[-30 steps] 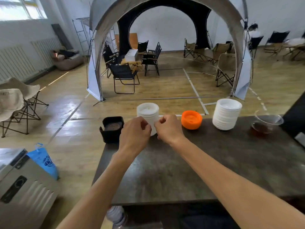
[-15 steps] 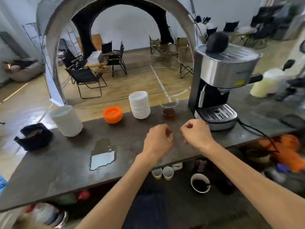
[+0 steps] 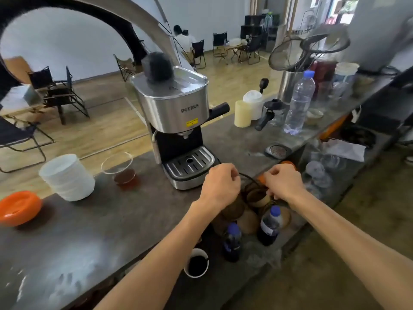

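Our left hand [image 3: 220, 185] and right hand [image 3: 282, 183] hang side by side and a little apart, each curled into a loose fist. Whether either pinches something small between thumb and finger we cannot tell. Nothing shows in them.

Just below the fists, on the shelf under the counter [image 3: 111, 220], stand a white cup of dark liquid [image 3: 196, 262] and two dark bottles [image 3: 269, 224] with blue caps; their labels are too blurred to read.

Between the two fists runs the black cord [image 3: 250, 179], dropping over the counter edge close to the right knuckles. Just beyond the left fist sits the espresso machine [image 3: 176, 108], its drip tray [image 3: 190, 164] nearly touching that hand.

The cord is the worry: a finger hooking it on the way out could tug the machine towards the edge (and onto that open cup below). A careless sweep to the left could also tip the glass cup [image 3: 121, 170], which has brown liquid in it.

The machine's front reads "PETRUS". The yellow sticker [image 3: 192, 122] under it is too small to read. Farther off to the right, the clear water bottle [image 3: 299, 101] shows no legible label.
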Motion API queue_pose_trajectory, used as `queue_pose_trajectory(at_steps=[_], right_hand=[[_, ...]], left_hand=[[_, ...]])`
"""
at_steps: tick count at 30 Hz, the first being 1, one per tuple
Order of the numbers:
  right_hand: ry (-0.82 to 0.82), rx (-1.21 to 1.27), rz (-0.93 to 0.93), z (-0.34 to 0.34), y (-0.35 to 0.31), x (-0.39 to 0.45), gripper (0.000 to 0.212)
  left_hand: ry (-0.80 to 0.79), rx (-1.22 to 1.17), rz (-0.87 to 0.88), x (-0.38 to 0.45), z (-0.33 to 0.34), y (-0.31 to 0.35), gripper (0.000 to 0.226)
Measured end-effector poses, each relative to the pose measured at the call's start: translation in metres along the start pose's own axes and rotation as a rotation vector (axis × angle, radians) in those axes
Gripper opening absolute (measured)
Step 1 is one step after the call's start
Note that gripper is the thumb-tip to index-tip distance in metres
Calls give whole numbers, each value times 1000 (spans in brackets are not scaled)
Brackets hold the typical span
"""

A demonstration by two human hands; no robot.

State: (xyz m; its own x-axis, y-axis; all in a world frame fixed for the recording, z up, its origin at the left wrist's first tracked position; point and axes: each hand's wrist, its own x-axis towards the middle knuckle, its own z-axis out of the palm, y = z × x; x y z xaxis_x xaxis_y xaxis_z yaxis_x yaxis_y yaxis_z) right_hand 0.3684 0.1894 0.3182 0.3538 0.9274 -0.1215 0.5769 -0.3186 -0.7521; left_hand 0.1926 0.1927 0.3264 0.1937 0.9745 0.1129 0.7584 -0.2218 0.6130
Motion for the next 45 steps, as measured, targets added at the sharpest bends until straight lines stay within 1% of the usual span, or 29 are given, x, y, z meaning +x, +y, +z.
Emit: queue_pose_trajectory(at_steps=[2,4,7,10,13,14,16,17,19,20,21,23,24,26,28,30,32,36,41,43,45], right_hand=[[18,5,18,-19,14,28,26],[49,3,20,-33,29,58,23],[46,19,27,-46,50,99,15],[7,-21,-16,-55,62,136,13],[2,-33,-61,-57,66,167,16],[-17,-36,-67,-56,67,176,18],[-78,-10,-66,-54,68,189,21],[-105,13,-57,-53,68,195,19],[-129,24,-43,-52,68,203,13],[-139,17,-41,-50,70,207,8],[-149,17,-43,-50,70,209,6],[-167,71,-42,-53,72,212,10],[-173,128,-40,-57,72,211,12],[-181,266,-63,-66,69,199,11],[-187,347,-110,-71,64,180,10],[-219,376,-163,-68,53,158,9],[-266,381,-216,-58,39,135,8],[-343,303,-319,-21,8,89,4],[-476,346,-362,46,-32,7,5],[-540,383,-365,76,-49,-35,7],[-614,424,-350,107,-68,-81,7]], left_hand=[[-7,-8,1,25,18,18,16],[-7,-13,-19,51,38,33,16],[-22,-55,-104,87,69,54,17],[-72,-124,-249,119,100,69,21],[-68,-295,-452,145,125,79,4],[-38,-333,-511,153,132,81,5],[17,-386,-588,164,144,80,22],[41,-399,-610,169,149,78,24],[66,-417,-629,174,153,74,11],[69,-432,-632,174,155,72,12],[70,-459,-626,174,155,71,15],[59,-545,-605,168,153,69,28],[60,-601,-584,164,150,69,29],[73,-677,-521,151,141,68,27],[61,-670,-429,137,127,69,35],[75,-550,-336,122,112,69,47],[112,-443,-284,106,96,64,47],[116,-508,-337,59,62,33,34],[308,-636,-397,-36,11,-23,19],[381,-617,-401,-79,-16,-46,15],[465,-559,-432,-121,-45,-72,20]])
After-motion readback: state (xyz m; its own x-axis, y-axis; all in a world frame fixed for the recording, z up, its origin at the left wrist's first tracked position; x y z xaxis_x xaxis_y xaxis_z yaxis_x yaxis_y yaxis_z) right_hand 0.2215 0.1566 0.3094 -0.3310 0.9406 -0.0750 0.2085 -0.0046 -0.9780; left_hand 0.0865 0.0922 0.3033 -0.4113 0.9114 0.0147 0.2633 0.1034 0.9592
